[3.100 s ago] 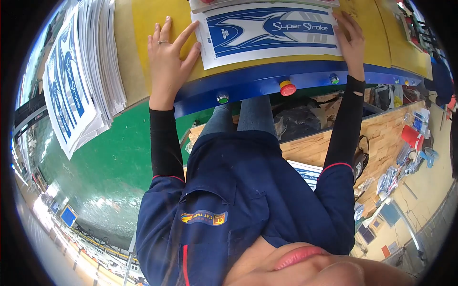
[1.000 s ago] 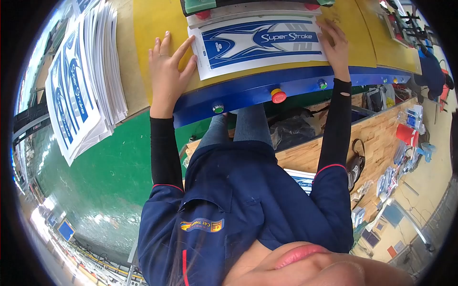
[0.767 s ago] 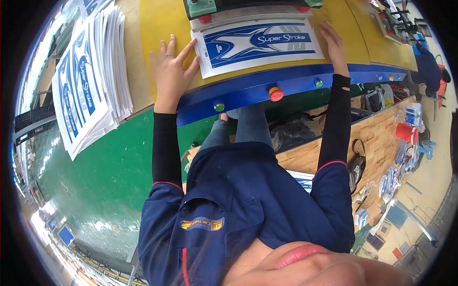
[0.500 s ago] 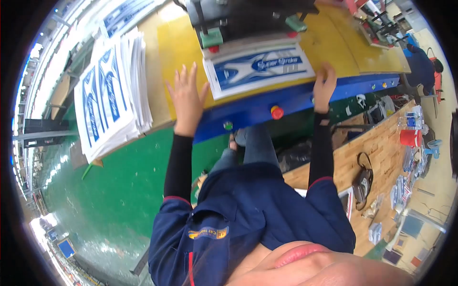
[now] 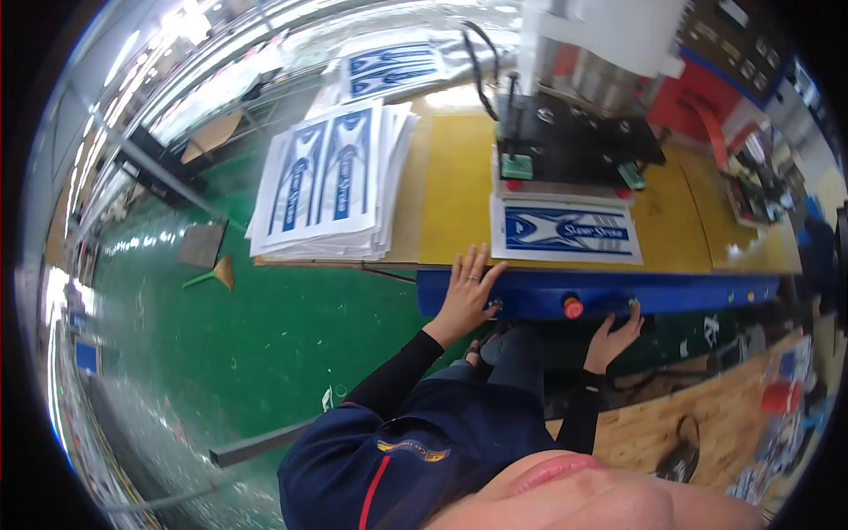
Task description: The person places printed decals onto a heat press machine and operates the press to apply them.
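Hands (image 5: 465, 305) (image 5: 616, 339) (both bare) are at panel buttons (image 5: 496, 307) (image 5: 634, 304), near a printed sheet (image 5: 567, 233).

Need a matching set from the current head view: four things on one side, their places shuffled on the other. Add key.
1. Red button
2. Right hand
3. Paper stack
4. Single sheet

A. Left of the yellow mat
B. On the yellow mat, in front of the press
C. Fingertip at a green button
D. On the blue panel

Pairs: 1-D, 2-C, 3-A, 4-B
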The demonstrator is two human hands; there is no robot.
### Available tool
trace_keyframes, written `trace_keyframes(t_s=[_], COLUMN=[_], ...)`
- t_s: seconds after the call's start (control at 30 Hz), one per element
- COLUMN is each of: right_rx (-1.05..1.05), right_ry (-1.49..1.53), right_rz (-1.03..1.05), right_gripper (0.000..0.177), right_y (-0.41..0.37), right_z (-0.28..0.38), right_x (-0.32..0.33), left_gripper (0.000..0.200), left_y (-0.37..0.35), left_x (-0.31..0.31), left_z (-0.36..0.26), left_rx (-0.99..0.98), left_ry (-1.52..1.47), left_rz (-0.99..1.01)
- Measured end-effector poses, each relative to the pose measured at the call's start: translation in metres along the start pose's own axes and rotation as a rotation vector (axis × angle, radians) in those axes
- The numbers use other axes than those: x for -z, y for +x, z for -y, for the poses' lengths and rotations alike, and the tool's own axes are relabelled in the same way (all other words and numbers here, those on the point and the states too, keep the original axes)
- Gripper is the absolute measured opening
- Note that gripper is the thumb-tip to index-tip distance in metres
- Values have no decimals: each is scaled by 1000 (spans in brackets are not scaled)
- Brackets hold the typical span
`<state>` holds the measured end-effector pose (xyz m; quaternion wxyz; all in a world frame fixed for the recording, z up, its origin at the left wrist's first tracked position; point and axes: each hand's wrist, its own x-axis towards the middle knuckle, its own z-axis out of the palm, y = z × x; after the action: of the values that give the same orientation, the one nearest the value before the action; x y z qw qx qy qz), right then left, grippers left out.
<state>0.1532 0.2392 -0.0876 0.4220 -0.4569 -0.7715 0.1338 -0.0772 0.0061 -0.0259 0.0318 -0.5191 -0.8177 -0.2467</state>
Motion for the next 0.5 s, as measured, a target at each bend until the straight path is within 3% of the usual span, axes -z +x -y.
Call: trace_keyframes(t_s=[0.13,0.23,0.5], right_rx=[0,18,109], right_ry=[-297,-380,-93], right_rz=[-16,107,213], right_gripper=[63,62,58], right_y=[4,13,22], right_z=[3,-5,-29], right_x=[-12,-3,11], left_gripper=[93,93,92], left_y=[3,2,-2], left_x=[-3,-6,-7], left_z=[-6,-6,-6], left_rx=[31,37,8], left_ry=[83,83,36], left_rz=[9,-5,-78])
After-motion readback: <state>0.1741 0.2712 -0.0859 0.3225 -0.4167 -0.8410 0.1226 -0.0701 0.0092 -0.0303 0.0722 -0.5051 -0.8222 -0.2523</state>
